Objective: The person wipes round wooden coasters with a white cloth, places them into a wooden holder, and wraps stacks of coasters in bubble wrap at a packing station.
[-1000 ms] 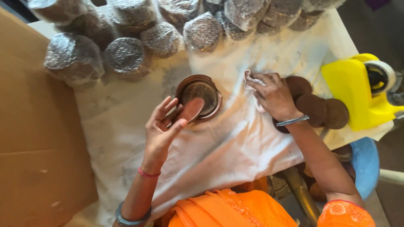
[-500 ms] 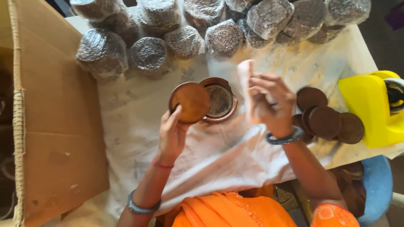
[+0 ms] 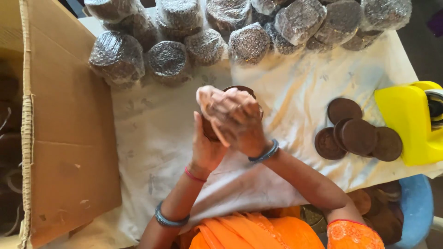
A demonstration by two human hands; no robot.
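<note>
My two hands meet above the middle of the white sheet point(image 3: 152, 138). My left hand point(image 3: 206, 150) cups a round brown clay pot point(image 3: 210, 133) from below; only its rim shows at the far side, the rest is hidden. My right hand point(image 3: 237, 117) lies over the top of the pot, fingers curled on a small pale scrap point(image 3: 204, 94) pressed against it. Whether a lid sits on the pot is hidden by the hands.
Several flat brown discs point(image 3: 357, 136) lie overlapped at the right, next to a yellow tape dispenser point(image 3: 408, 122). Several bubble-wrapped bundles point(image 3: 168, 62) line the far edge. An open cardboard box point(image 3: 69, 152) fills the left. A blue stool point(image 3: 417, 207) is at the lower right.
My right hand swung left with the pale scrap and came down over the pot. My left hand brought the brown disc in to the pot and now cups it.
</note>
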